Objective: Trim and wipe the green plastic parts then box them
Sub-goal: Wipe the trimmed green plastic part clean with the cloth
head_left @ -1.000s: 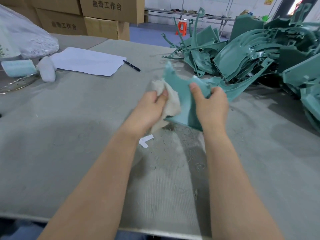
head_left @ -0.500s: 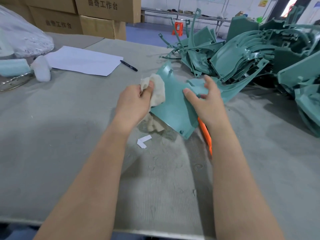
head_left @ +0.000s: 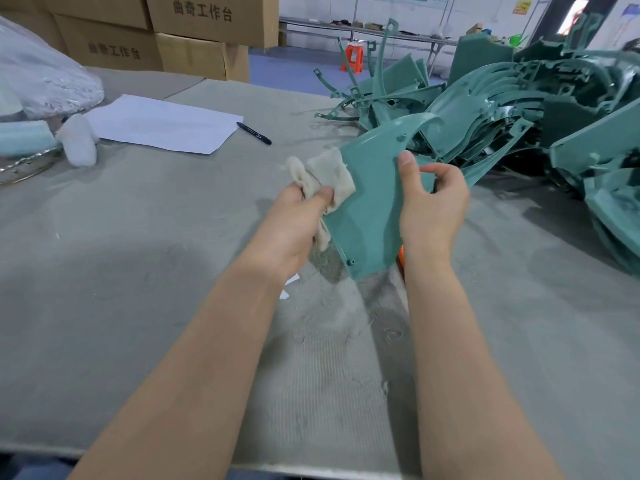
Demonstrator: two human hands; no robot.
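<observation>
A curved green plastic part (head_left: 370, 202) is held above the grey table, its smooth face toward me. My right hand (head_left: 431, 206) grips its right edge, thumb on the front and fingers curled behind. My left hand (head_left: 294, 223) holds a crumpled off-white cloth (head_left: 327, 174) against the part's left edge. A large heap of more green plastic parts (head_left: 519, 112) lies at the back right. An orange tool (head_left: 401, 258) shows only as a sliver behind the held part and my right wrist.
A white sheet of paper (head_left: 162, 124) and a black pen (head_left: 254, 133) lie at the back left. Cardboard boxes (head_left: 194, 32) stand behind the table. A plastic bag (head_left: 41, 77), a white wad (head_left: 79, 143) and a metal tray (head_left: 24, 164) sit far left. Trimmings litter the felt (head_left: 346, 317).
The part has been turned more upright, its pointed end now up. My right hand shifted from lying on its face to gripping its right edge. The cloth slid along the left edge.
</observation>
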